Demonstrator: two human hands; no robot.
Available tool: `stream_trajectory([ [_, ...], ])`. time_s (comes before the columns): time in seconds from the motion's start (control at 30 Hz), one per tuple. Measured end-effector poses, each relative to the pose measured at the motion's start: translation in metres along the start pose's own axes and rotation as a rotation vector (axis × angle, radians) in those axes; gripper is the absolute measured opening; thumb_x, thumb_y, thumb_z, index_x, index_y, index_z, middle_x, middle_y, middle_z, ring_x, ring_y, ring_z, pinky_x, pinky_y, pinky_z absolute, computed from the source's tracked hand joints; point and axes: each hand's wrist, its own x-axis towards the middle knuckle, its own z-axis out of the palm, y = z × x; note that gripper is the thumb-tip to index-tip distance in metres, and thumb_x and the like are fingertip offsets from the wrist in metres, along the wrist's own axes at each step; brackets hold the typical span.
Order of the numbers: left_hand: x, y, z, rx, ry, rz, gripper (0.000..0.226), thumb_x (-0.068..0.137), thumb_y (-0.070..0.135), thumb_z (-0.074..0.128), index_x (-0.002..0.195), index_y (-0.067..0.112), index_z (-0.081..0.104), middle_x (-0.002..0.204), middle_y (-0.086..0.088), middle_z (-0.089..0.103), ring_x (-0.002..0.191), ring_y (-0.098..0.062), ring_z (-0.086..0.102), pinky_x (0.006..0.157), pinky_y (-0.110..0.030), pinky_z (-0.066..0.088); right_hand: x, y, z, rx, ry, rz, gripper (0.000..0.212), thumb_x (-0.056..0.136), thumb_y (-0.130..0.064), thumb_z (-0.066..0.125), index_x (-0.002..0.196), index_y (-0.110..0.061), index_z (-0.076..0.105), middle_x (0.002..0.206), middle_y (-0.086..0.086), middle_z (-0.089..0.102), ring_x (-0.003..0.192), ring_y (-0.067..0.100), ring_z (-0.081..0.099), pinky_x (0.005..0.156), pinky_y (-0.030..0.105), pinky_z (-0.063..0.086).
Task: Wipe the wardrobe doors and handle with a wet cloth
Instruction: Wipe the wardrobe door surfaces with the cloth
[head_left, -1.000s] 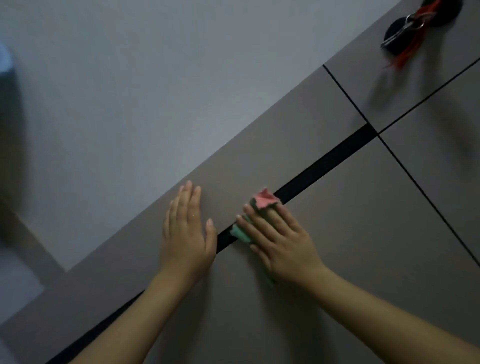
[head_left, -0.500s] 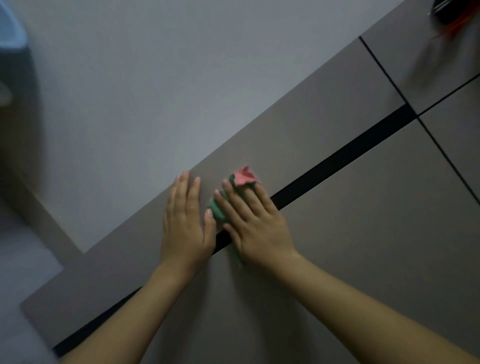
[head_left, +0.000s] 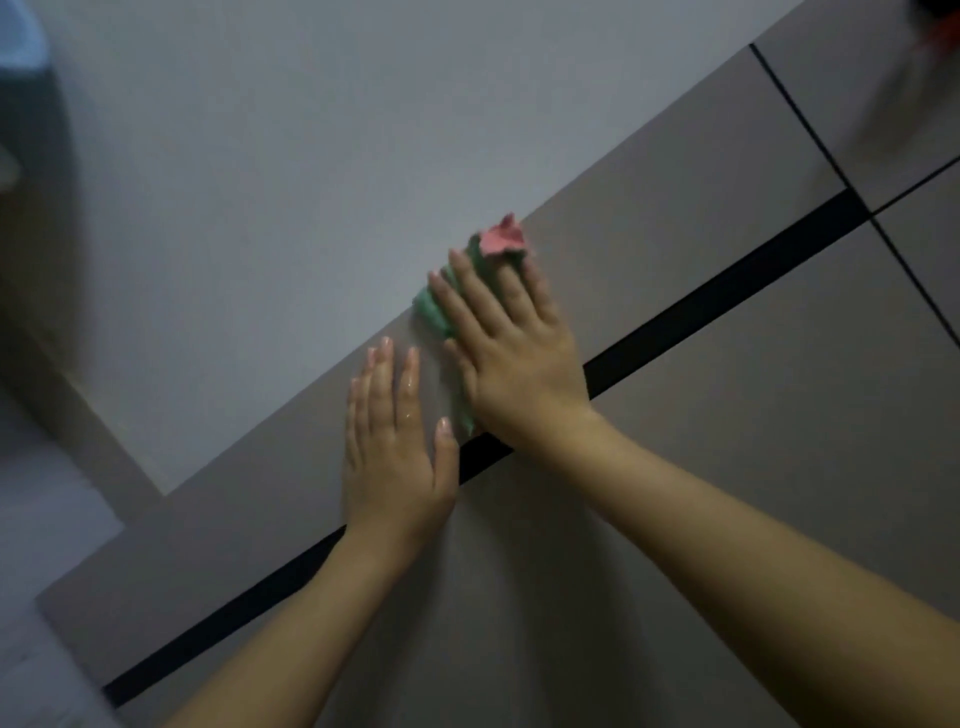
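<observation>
We are pressing the wet cloth (head_left: 457, 291) flat against the wardrobe door (head_left: 649, 249) with our right hand (head_left: 511, 353), fingers stretched straight over it, not curled. A second ago the cloth was sitting on the dark strip (head_left: 727, 296) between the doors; now it is riding up on the panel beyond it, close to the wardrobe's edge by the wall (head_left: 311, 130), so the wiping is spreading outward. Our left hand (head_left: 397, 447) is staying flat, fingers relaxed and empty, bracing the door just beside.
</observation>
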Motion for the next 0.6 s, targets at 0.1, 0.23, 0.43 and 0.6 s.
stream_trajectory([
  [0.1, -0.003, 0.011, -0.001, -0.008, -0.015, -0.019, 0.066, 0.092, 0.034, 0.033, 0.150, 0.005, 0.019, 0.158, -0.017, 0.011, 0.147, -0.027, 0.005, 0.120, -0.040, 0.002, -0.063, -0.002, 0.001, 0.038, 0.008, -0.070, 0.051, 0.100, -0.034, 0.033, 0.148, -0.015, 0.034, 0.154, 0.009, 0.029, 0.144, 0.030, 0.023, 0.118, 0.045, 0.013],
  [0.23, -0.008, 0.025, -0.001, -0.045, -0.038, 0.076, 0.065, 0.091, 0.029, 0.037, 0.149, 0.003, 0.024, 0.158, -0.016, 0.013, 0.148, -0.025, 0.006, 0.120, -0.044, 0.003, -0.144, 0.059, -0.009, -0.018, 0.070, 0.050, 0.052, 0.101, -0.035, 0.032, 0.150, -0.020, 0.027, 0.157, 0.004, 0.021, 0.146, 0.024, 0.018, 0.118, 0.043, 0.015],
  [0.43, -0.025, 0.057, 0.018, -0.104, -0.025, 0.160, 0.065, 0.087, 0.027, 0.042, 0.145, 0.000, 0.031, 0.154, -0.022, 0.022, 0.145, -0.033, 0.015, 0.119, -0.048, 0.005, -0.112, 0.096, -0.021, -0.042, 0.150, 0.475, 0.056, 0.100, -0.036, 0.028, 0.149, -0.008, 0.024, 0.154, 0.020, 0.023, 0.142, 0.037, 0.014, 0.117, 0.047, 0.004],
  [0.6, -0.043, 0.091, 0.036, -0.163, 0.032, 0.228, 0.061, 0.080, 0.019, 0.048, 0.136, -0.004, 0.039, 0.148, -0.025, 0.028, 0.140, -0.037, 0.021, 0.118, -0.050, 0.006, -0.142, 0.039, -0.003, 0.037, 0.071, 0.088, 0.049, 0.100, -0.034, 0.031, 0.145, -0.014, 0.034, 0.150, 0.010, 0.030, 0.141, 0.029, 0.024, 0.117, 0.045, 0.013],
])
